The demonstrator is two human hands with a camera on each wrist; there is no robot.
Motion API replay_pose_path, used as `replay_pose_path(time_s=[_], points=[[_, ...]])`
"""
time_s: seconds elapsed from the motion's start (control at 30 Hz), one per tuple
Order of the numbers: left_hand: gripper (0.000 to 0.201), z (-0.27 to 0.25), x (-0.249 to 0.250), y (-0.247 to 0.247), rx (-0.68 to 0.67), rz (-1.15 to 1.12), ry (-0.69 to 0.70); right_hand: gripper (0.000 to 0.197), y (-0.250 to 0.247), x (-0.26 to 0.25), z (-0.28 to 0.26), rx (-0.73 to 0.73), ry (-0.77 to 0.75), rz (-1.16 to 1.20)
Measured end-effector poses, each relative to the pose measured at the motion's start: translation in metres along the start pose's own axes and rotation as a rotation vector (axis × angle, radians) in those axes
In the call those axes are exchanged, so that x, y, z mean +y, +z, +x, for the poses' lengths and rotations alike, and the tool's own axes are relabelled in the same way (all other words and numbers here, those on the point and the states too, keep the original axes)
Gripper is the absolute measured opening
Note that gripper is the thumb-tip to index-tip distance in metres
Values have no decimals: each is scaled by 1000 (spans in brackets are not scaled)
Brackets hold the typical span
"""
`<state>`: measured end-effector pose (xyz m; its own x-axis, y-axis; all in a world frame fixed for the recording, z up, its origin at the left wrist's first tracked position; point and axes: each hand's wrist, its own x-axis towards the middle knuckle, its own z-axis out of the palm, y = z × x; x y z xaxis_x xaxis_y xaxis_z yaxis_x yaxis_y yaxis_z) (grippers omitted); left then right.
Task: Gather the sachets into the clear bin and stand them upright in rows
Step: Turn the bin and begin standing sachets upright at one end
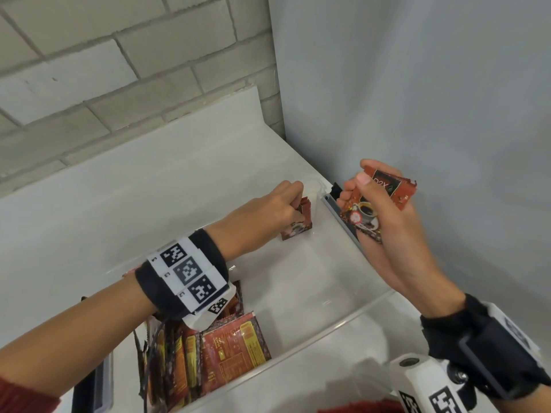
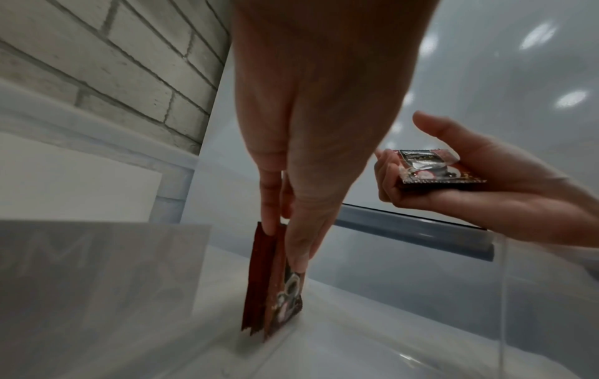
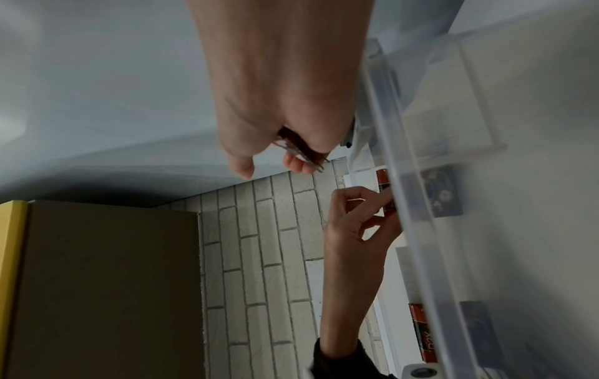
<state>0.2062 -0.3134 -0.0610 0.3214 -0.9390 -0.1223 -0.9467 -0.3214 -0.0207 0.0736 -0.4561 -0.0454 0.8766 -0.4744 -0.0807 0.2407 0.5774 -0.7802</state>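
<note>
The head view looks forward and down from above onto the clear bin, with both forearms reaching into frame. The left wrist view sits low inside the bin, close behind the left hand, facing along its fingers toward the bin floor. The right wrist view looks along the right hand from close range, outside the bin wall. All three views share both hands and the bin.
</note>
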Motion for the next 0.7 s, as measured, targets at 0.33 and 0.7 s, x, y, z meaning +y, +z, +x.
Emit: replay_pose_path(time_s=[0.33,0.7], points=[[23,2,-1,15,239,92,98,41,-2,0,-1,1,2,-16],[14,-2,-7,4,276,-80,112,31,-6,0,1,-83,110,77]])
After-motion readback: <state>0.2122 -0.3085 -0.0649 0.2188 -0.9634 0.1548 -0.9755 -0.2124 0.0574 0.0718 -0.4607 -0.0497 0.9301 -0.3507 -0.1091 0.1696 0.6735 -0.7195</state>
